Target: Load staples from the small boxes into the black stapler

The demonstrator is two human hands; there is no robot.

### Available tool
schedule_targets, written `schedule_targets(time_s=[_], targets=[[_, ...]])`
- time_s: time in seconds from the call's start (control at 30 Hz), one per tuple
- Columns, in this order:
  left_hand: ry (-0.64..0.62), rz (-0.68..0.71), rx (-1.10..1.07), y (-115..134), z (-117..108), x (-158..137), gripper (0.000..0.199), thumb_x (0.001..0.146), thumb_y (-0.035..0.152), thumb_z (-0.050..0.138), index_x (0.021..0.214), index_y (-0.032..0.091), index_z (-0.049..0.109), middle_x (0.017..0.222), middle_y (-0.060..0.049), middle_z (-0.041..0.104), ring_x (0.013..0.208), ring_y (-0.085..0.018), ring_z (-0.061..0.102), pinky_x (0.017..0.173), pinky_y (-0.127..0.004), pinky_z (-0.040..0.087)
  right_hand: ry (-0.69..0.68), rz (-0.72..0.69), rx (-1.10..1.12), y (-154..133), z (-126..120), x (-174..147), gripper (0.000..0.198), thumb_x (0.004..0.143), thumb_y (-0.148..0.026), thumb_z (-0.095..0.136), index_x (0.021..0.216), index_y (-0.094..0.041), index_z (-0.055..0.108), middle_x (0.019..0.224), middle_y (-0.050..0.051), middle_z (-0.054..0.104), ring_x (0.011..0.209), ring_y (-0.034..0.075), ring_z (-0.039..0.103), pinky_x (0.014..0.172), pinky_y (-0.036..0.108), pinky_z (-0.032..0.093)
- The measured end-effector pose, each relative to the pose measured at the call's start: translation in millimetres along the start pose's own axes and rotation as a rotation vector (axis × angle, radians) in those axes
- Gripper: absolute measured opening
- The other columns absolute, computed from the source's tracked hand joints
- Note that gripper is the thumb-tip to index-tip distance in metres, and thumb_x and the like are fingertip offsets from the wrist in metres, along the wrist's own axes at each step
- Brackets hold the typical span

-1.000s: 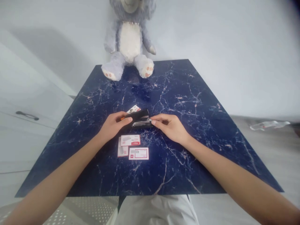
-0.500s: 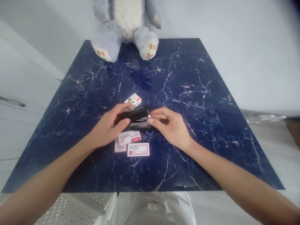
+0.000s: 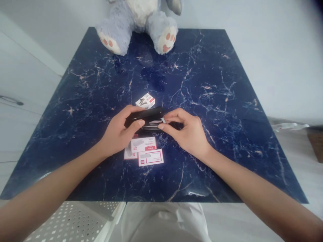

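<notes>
1. From where I stand, the black stapler is between the two hands, low over the table; its left end disappears behind the left hand.
2. That hand is partly closed around the stapler, thumb on the near side, fingers on the far side, mostly covered.
3. The right hand has thumb and fingertips nearly together at the stapler's right end, pinching a small pale piece; I can't tell whether it belongs to the stapler.
4. The stapler's upper arm is raised apart from its base, but the gap is too dark and blurred to make out clearly.
5. Just beyond the left fingertips sits a small white box, its near edge partly covered.
6. Nearer the person than the hands lie three white-and-red packets: an upper one, another just beside it, and one underneath, largely hidden.
7. Far beyond the hands, the plush toy is cut off above its belly; a second ago its chin showed.
8. The white box is less covered than then, and an orange patch by the left fingers has gone from sight.
</notes>
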State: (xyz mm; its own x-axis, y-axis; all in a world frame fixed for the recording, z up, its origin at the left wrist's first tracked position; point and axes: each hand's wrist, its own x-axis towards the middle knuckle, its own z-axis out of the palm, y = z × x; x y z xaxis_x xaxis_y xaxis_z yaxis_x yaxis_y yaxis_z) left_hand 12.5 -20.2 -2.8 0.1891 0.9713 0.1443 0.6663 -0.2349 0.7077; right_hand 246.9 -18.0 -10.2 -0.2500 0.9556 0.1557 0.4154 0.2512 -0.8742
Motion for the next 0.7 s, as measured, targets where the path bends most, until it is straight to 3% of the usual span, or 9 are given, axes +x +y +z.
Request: schedule_targets(time_s=[0.2,0.4,0.53,0.7], targets=[[0.097,-0.063,-0.037,-4,2,0,0.035,0.092,0.041,0.054,0.121,0.022,0.060,0.117,-0.006,0.066,0.099,-0.020,0.063,0.088,-0.032,0.052,-0.047,-0.004,-0.011,3,2,12,0.022,0.086,-0.040,0.071,0.097,-0.024,0.063,0.096,0.003,0.075,0.091,0.023,0.071,0.085,0.037,0.055],[-0.118,0.171,0.159,8,-3,10,0.040,0.084,0.049,0.064,0.113,0.021,0.068,0.111,-0.007,0.069,0.100,-0.023,0.064,0.094,-0.036,0.048,-0.036,-0.049,-0.024,10,2,10,0.018,0.084,-0.032,0.073,0.085,-0.023,0.057,0.089,0.001,0.073,0.082,0.020,0.069,0.078,0.033,0.053],[-0.072,0.103,0.187,4,-2,13,0.040,0.090,0.051,0.056,0.107,0.018,0.070,0.095,-0.005,0.072,0.084,-0.020,0.064,0.080,-0.032,0.049,-0.070,-0.081,-0.028,12,0,13,0.021,0.083,-0.033,0.075,0.080,-0.022,0.056,0.086,0.001,0.071,0.081,0.020,0.068,0.075,0.032,0.051],[-0.070,0.077,0.082,0,1,12,0.041,0.092,0.051,0.053,0.111,0.019,0.070,0.100,-0.004,0.073,0.084,-0.019,0.065,0.075,-0.029,0.048,-0.116,-0.110,0.002,10,-3,16,0.021,0.085,-0.034,0.071,0.081,-0.022,0.055,0.083,0.000,0.069,0.077,0.017,0.064,0.072,0.030,0.049]])
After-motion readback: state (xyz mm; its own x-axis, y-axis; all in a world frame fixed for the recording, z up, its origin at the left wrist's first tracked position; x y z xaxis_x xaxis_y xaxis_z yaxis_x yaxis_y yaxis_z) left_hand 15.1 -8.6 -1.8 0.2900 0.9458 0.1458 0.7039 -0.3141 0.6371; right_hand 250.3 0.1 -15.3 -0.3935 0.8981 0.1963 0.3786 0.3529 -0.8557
